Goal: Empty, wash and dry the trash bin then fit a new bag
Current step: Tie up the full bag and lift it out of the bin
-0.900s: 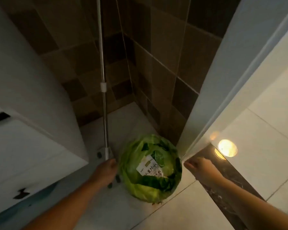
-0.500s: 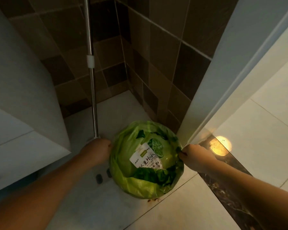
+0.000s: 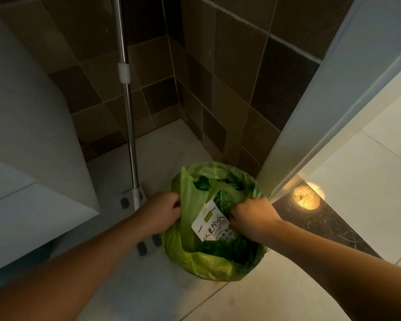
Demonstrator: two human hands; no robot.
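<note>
**Both hands on the green bag at the corner bin**

The trash bin itself is hidden under its green bag (image 3: 208, 262); bag and bin stand on the pale floor (image 3: 252, 304) at 6 o'clock in the head view, in the corner where the brown tiled wall (image 3: 241, 93) meets the white door frame (image 3: 329, 117).

The left hand (image 3: 159, 213) pinches the bag's rim at the bag's 9 o'clock, fingers curled on the plastic. The right hand (image 3: 251, 217) grips a gathered fold of the rim at the bag's 3 o'clock, fingers closed round it. Between the two hands lies one white printed package (image 3: 212, 222) on top of the dark contents.

Surroundings:
- One metal mop handle (image 3: 127, 117) stands upright at the bag's 10 o'clock, just beside the left hand; its base (image 3: 138, 198) is partly covered by the left wrist.
- One white cabinet (image 3: 33, 140) occupies the 9 o'clock side, apart from the bag.
- The door frame rises from the bag's 2 o'clock, very near the rim — contact cannot be confirmed.
- One round bright light reflection (image 3: 307, 196) sits on the dark threshold strip (image 3: 329, 228) at 3 o'clock.
</note>
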